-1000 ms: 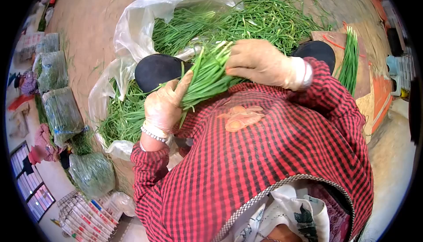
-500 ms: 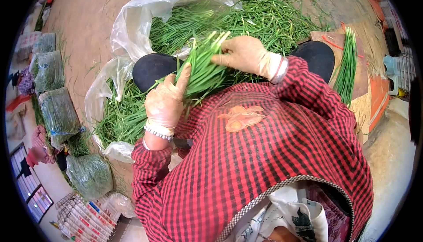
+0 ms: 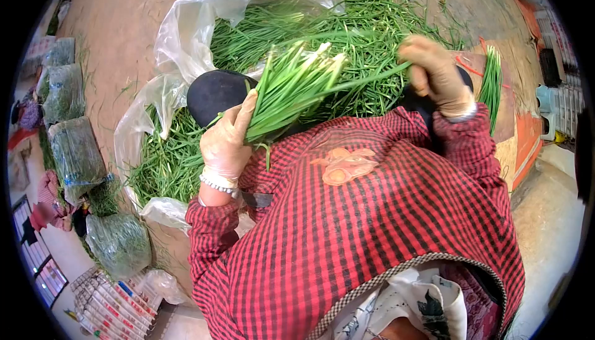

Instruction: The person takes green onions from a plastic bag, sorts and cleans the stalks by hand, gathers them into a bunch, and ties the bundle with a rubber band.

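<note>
Watching remotely, I see the thin-gloved L hand [image 3: 226,145] clamped round a slender green-stalk bundle [image 3: 285,98] w/ whitish ends beside the dark L knee [image 3: 211,98] (light, bendy, prob. bruises; best held mid-length), thin-gloved R hand [image 3: 437,70] pinching a long green blade [image 3: 372,77].

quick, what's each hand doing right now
Left hand: closed, holding a bunch of stalks.
Right hand: fingers curled at stray stalks, too blurred to tell if gripping.

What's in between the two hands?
A bunch of green stalks, held in the left hand, and some long blades that stretch toward the right hand, as the head view shows.
</note>
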`<action>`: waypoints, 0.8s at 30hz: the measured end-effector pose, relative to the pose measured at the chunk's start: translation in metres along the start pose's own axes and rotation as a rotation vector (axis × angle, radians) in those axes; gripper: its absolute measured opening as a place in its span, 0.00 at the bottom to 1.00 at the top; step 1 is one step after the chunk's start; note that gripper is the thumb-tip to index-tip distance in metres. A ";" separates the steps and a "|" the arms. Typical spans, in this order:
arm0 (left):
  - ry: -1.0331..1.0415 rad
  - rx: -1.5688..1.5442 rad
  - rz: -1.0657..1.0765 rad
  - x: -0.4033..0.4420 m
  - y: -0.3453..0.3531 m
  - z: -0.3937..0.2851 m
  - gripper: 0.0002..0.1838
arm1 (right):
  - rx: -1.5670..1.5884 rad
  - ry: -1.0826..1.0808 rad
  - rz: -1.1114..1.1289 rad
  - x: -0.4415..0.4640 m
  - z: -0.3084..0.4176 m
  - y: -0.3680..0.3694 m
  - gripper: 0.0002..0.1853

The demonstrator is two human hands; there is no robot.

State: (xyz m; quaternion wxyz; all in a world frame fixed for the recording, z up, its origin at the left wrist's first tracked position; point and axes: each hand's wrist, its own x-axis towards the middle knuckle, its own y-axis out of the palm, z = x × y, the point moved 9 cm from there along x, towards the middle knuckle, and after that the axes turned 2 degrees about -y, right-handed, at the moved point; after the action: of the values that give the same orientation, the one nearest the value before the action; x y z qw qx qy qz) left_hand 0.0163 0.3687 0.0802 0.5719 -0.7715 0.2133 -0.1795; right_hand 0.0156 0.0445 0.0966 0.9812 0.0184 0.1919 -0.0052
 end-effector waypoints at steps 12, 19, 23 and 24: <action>0.298 0.112 -0.080 0.002 -0.004 -0.030 0.41 | -0.860 -0.578 0.378 0.044 0.021 0.089 0.18; 0.327 0.082 -0.059 0.001 -0.001 -0.035 0.39 | -0.816 -0.637 0.300 0.035 0.014 0.107 0.10; 0.306 -0.035 -0.101 0.001 -0.008 -0.037 0.38 | -0.674 -0.323 0.157 0.051 0.000 0.027 0.14; 0.297 -0.094 -0.116 0.001 -0.012 -0.037 0.37 | -0.890 -0.288 0.115 0.061 -0.006 -0.001 0.16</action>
State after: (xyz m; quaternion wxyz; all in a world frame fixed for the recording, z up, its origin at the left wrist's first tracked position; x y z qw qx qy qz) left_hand -0.0011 0.3412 0.1020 0.4858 -0.7735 0.2587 -0.3142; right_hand 0.0697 0.0437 0.0677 0.9090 -0.3946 0.0362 0.1294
